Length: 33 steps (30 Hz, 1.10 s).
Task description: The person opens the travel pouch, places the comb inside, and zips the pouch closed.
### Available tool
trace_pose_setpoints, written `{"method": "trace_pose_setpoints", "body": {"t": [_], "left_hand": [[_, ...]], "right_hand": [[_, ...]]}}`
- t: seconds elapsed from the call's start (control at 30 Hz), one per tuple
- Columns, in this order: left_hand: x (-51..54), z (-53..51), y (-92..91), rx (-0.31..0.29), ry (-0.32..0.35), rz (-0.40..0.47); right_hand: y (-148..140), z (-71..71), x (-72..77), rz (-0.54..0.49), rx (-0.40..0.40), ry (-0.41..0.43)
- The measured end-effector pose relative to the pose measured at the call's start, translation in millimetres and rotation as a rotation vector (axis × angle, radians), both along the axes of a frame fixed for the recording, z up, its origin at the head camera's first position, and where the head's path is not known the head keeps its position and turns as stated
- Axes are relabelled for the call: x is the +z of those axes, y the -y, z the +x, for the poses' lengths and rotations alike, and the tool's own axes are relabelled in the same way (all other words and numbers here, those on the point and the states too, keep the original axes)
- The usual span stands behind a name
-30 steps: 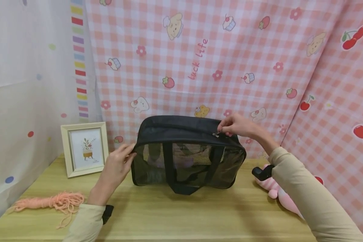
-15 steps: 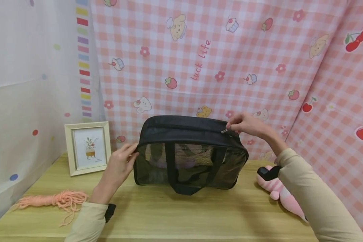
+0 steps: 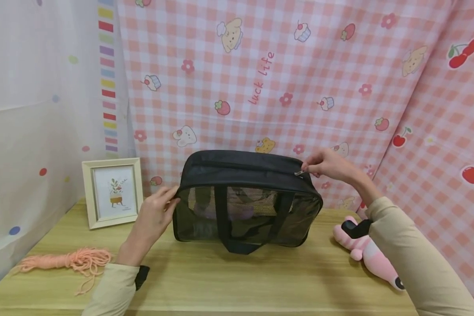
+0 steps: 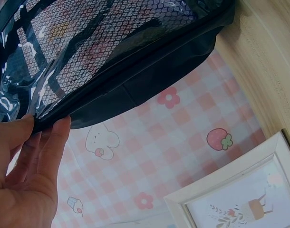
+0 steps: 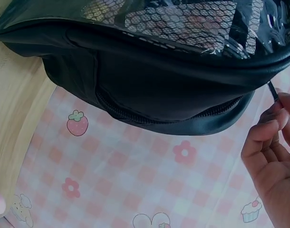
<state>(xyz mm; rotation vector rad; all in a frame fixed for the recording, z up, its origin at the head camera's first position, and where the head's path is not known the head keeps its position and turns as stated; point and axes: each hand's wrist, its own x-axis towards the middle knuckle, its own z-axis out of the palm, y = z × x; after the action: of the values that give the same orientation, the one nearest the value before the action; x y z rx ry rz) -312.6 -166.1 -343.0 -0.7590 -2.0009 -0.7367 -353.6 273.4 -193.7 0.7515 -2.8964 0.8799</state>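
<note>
A black bag with see-through sides (image 3: pixel 199 221) stands upright on the table, its strap handle (image 3: pixel 241 246) hanging down in front. My left hand (image 3: pixel 154 215) pinches the bag's upper left edge between thumb and fingers, as the left wrist view also shows. With thumb and fingertips, my right hand (image 3: pixel 328 166) holds the metal zipper pull (image 3: pixel 299 173) near the right end of the bag's black top. Zip teeth (image 5: pixel 135 118) show along the top in the right wrist view. Mesh and a purplish shape are visible through the side; what lies inside is unclear.
A cream picture frame (image 3: pixel 112 193) stands left of the bag. Peach yarn (image 3: pixel 65 261) lies at the table's left front. A pink plush toy (image 3: pixel 379 263) lies at right, partly behind my right sleeve. Checked cloth (image 3: pixel 237 87) hangs close behind the bag.
My right hand has drawn the zipper pull rightward along the bag's top to near its right end. The left hand keeps its hold on the left edge.
</note>
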Motion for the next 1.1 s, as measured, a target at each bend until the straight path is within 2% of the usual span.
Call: {"method": "trace_pose_setpoints", "body": {"t": [0.2,0.43,0.97,1.1], "left_hand": [[-0.2,-1.4,-0.3,-0.002,-0.013,-0.006],[-0.4,-3.0,-1.2,-0.003,-0.029,-0.002],[-1.6,-0.5,1.6,0.001,-0.017,-0.005],[-1.6,-1.0,0.6,0.004,-0.026,0.001]], "right_hand": [[-7.7,2.6,-3.1,0.007,0.003,-0.02],[-24.5,3.8,-10.4,0.019,-0.037,-0.009],[-37.8,0.6,-17.5,-0.024,0.017,-0.008],[-40.2,3.4,-19.9,-0.012,-0.009,-0.013]]}}
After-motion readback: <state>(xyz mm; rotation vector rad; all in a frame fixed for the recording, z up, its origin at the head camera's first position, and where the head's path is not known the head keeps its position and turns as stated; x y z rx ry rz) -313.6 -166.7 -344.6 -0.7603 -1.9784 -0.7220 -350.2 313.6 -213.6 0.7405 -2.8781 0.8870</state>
